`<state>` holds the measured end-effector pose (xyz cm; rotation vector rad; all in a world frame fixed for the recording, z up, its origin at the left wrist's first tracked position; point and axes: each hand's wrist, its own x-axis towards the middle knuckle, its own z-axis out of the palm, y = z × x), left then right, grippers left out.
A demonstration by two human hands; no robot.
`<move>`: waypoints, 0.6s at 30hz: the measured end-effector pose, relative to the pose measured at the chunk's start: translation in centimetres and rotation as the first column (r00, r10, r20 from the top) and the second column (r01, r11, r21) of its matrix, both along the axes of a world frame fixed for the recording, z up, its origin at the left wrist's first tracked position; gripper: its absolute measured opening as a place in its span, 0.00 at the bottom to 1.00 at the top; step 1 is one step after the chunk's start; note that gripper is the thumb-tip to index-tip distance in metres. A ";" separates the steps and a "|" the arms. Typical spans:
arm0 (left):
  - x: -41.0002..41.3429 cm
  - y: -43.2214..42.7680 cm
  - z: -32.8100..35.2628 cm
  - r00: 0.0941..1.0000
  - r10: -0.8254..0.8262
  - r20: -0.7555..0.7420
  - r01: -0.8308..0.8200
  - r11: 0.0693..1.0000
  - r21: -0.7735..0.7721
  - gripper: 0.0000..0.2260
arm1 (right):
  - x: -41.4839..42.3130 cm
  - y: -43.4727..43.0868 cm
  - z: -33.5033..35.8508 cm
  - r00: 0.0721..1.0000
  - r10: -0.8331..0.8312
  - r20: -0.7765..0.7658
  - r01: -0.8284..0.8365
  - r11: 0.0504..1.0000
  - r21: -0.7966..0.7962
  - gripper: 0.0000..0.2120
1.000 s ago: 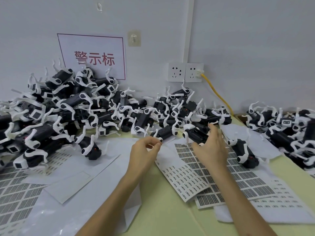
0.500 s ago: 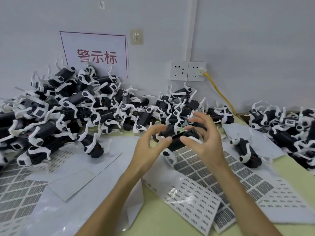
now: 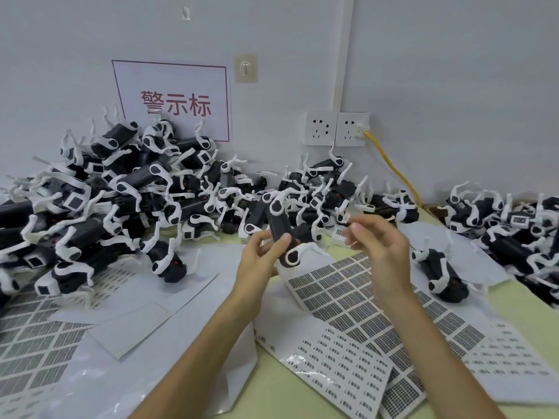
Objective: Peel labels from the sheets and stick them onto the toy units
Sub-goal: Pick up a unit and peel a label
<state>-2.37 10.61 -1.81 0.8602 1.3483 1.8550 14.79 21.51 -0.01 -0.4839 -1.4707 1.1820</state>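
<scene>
My left hand (image 3: 260,258) grips a black toy unit (image 3: 279,228) with white legs and holds it upright above the table, its lower end in my fingers. A short way to the right of the toy, not touching it, my right hand (image 3: 381,246) hovers blurred, its fingers loosely curled with nothing visible between them. Under both hands lie label sheets: one with dark square labels (image 3: 341,294) and one with small barcode labels (image 3: 338,364).
A big pile of toy units (image 3: 121,201) fills the left and back of the table, and another pile (image 3: 514,225) lies at the right. A single unit (image 3: 441,273) lies right of my hands. More sheets (image 3: 30,349) cover the left. A yellow cable (image 3: 393,170) runs from the wall sockets.
My right hand picked a toy from the pile and brought it between both hands. Now my left hand alone holds it, turned upright, and my right hand has drawn away to the right.
</scene>
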 end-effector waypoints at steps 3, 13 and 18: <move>0.3 0.0 0.1 0.998 -0.022 -0.065 0.022 1.000 0.009 0.13 | -0.4 -0.1 -0.2 0.984 0.147 0.105 -0.143 0.989 -0.048 0.03; 1.3 0.2 -0.8 0.955 -0.050 -0.292 0.043 0.999 -0.029 0.14 | -1.5 -1.6 -0.5 0.960 0.124 0.252 -0.132 0.991 0.017 0.04; 1.6 0.4 -0.8 0.933 0.005 -0.361 -0.021 0.999 -0.041 0.22 | -1.8 -1.6 -0.8 0.962 0.059 0.267 -0.074 0.996 0.045 0.05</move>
